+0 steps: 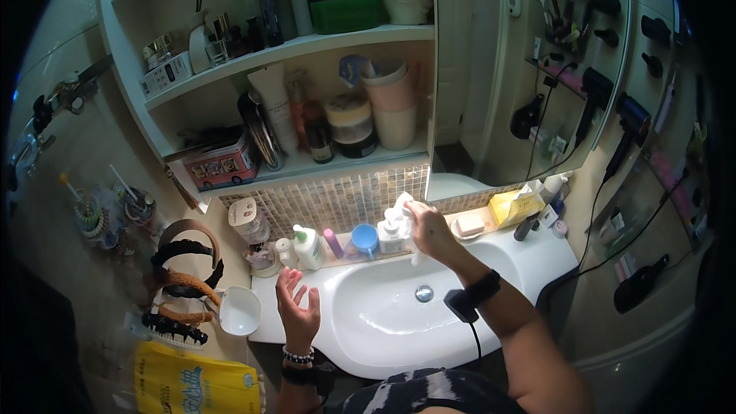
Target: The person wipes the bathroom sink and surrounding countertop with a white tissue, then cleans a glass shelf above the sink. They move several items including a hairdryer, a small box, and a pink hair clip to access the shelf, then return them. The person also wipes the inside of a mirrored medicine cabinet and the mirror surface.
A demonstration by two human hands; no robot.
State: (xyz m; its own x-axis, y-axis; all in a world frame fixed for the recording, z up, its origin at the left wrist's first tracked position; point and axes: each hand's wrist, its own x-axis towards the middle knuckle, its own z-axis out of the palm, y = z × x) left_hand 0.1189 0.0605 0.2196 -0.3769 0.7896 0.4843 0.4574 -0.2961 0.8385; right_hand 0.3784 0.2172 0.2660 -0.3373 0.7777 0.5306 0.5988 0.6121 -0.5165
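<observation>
My right hand [428, 230] grips a crumpled white tissue or cloth [405, 213] at the back rim of the white washbasin [374, 316]. The cloth touches or hangs beside a white bottle [391, 238]; the fingers partly hide where they meet. My left hand [299, 307] is raised over the basin's left edge, palm up, fingers apart and holding nothing. Behind the basin stand a light-blue cup [364, 240], a pink-purple tube [333, 243] and a white pump bottle with a green top [309, 247]. A bar of soap [470, 225] lies on a dish to the right.
Open shelves [287, 52] with toiletries and a mirror [489, 98] overhang the basin. Headbands [190, 282] and a white scoop-like container [240, 310] are at left, above a yellow bag [195, 382]. A yellow tissue pack [516, 205] sits at back right; a hair dryer [632, 118] hangs with its cord trailing.
</observation>
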